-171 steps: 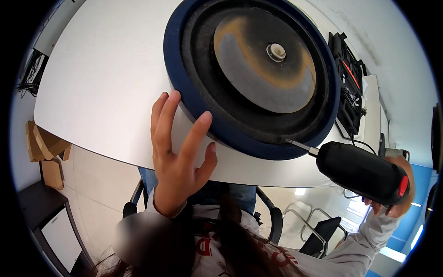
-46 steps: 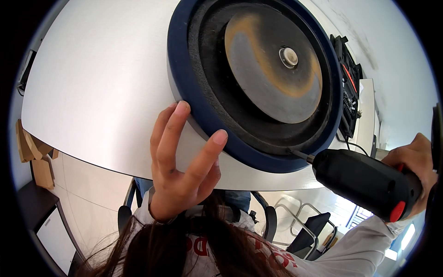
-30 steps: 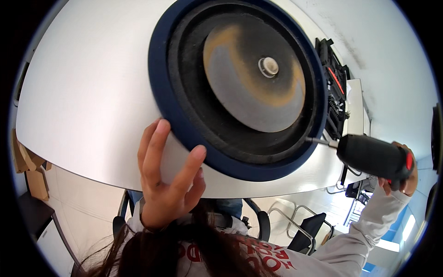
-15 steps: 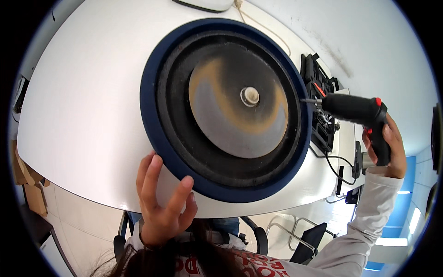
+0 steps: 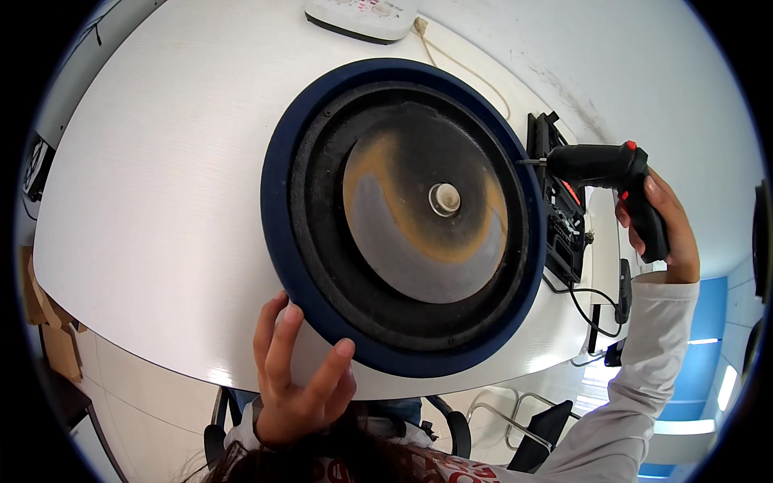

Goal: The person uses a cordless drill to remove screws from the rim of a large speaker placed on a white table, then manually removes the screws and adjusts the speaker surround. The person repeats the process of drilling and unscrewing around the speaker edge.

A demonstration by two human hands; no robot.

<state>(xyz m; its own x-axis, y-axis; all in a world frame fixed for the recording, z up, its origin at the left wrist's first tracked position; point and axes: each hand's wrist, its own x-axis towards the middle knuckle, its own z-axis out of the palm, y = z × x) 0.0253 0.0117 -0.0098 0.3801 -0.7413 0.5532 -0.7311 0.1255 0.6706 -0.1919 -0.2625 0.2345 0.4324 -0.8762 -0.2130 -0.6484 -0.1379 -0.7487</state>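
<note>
A large round pan (image 5: 318,322) with a dark blue rim and black inside lies on the white table. In it sits a stained metal disc (image 5: 386,258) with a pale central knob (image 5: 444,200). My right hand (image 5: 670,221), closed around the grip, holds a black cordless screwdriver (image 5: 592,164) with red buttons. Its thin bit points left over the pan's right rim; whether it touches cannot be made out. My left hand (image 5: 302,370) has its fingers spread, fingertips at the rim's near left edge.
Behind the screwdriver, an opened black tool case (image 5: 568,233) with small bits lies at the table's right side. A white appliance (image 5: 362,18) and a pale cord (image 5: 467,72) are at the back. A black cable (image 5: 592,318) hangs near the right edge; chairs stand below.
The screwdriver has moved left and farther back along the pan's right rim. The pan and table appear lower in the picture. My left hand stays by the near left rim.
</note>
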